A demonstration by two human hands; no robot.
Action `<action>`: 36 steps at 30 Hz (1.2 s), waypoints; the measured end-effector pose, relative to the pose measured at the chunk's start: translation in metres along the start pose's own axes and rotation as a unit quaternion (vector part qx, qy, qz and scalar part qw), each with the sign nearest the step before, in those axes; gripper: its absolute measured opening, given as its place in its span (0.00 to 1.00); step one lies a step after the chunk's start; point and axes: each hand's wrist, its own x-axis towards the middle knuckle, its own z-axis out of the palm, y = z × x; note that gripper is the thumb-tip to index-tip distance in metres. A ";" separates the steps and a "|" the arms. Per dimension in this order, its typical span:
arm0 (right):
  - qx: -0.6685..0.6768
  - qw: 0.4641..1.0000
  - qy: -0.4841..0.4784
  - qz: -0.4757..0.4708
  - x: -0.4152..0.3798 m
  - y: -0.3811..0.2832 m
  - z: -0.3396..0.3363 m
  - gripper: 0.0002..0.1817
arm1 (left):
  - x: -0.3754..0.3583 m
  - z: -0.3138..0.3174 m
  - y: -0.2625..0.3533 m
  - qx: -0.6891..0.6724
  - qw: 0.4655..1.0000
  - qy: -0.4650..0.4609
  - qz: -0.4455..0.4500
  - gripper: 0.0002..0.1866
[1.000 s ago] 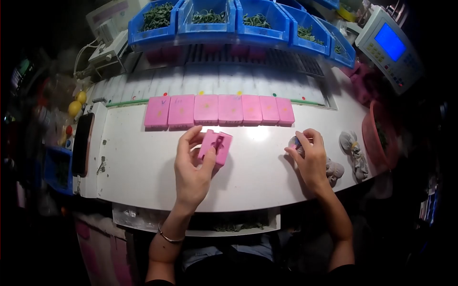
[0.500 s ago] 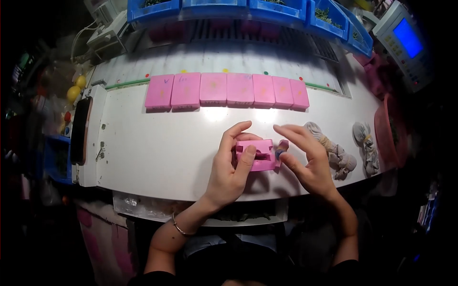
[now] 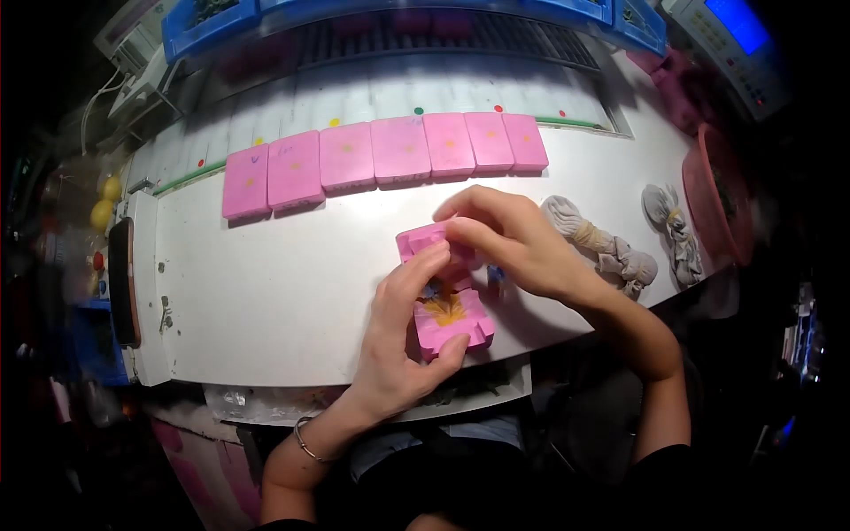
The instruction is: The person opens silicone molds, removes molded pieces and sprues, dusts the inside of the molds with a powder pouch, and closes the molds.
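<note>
A pink block-shaped mold [image 3: 476, 329] lies spread in two parts between my hands, over the white table. Its lower part shows a hollow with a yellow-orange, leaf-like stain [image 3: 444, 307]. My left hand [image 3: 382, 341] is wrapped along its left side, thumb at the bottom edge and fingers reaching up to the upper part. At the top, my right hand [image 3: 522, 243] grips the upper part [image 3: 412, 239] between thumb and curled fingers. Under the right hand a small bluish piece [image 3: 496, 276] shows, partly hidden.
A row of several pink blocks [image 3: 347, 157] stands across the table behind my hands. To the right lie two bundles of whitish cloth gloves [image 3: 602, 243] [image 3: 671, 232], then a pink basin [image 3: 719, 199]. A phone [image 3: 124, 281] rests at the left edge; blue bins [image 3: 212, 31] line the back.
The pink mold has gone from closed together to spread in two parts, showing its stained inside. My right hand has moved left onto its upper part. The camera view has turned slightly.
</note>
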 end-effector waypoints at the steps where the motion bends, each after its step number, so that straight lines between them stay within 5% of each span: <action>1: -0.098 0.993 0.030 -0.060 -0.010 -0.002 -0.006 0.14 | 0.001 -0.002 0.001 -0.002 1.000 0.002 -0.001 0.37; 3: -0.297 0.941 0.089 -0.136 -0.032 0.004 -0.027 0.22 | 0.003 -0.009 0.002 0.029 0.999 -0.037 -0.010 0.41; 5: -0.476 0.868 0.125 -0.062 -0.061 0.021 -0.051 0.34 | 0.006 -0.015 0.003 0.046 0.998 -0.046 -0.014 0.44; 6: -0.521 0.845 0.119 -0.033 -0.072 0.032 -0.060 0.31 | 0.008 -0.019 0.006 0.058 0.994 -0.088 -0.020 0.46; 9: -0.393 0.916 0.073 0.023 -0.082 0.029 -0.068 0.29 | 0.013 -0.020 0.003 0.082 0.986 -0.141 -0.016 0.51; 13: -0.403 0.889 0.089 -0.198 -0.072 0.000 -0.023 0.29 | 0.016 -0.017 -0.001 0.064 0.993 -0.096 0.025 0.53; 17: -0.557 0.737 0.010 -0.383 -0.054 -0.003 0.012 0.21 | 0.016 -0.020 -0.003 0.075 0.991 -0.109 0.008 0.54; 26: -0.594 0.717 -0.008 -0.364 -0.051 -0.027 0.006 0.21 | 0.018 -0.022 0.000 0.067 0.991 -0.114 -0.006 0.52; 32: -0.534 0.773 -0.056 -0.338 -0.050 -0.016 0.004 0.21 | 0.021 -0.022 0.000 0.062 0.986 -0.157 -0.017 0.53; 36: -0.530 0.777 -0.081 -0.329 -0.050 -0.012 0.003 0.19 | 0.018 -0.017 -0.007 0.070 0.994 -0.084 0.007 0.52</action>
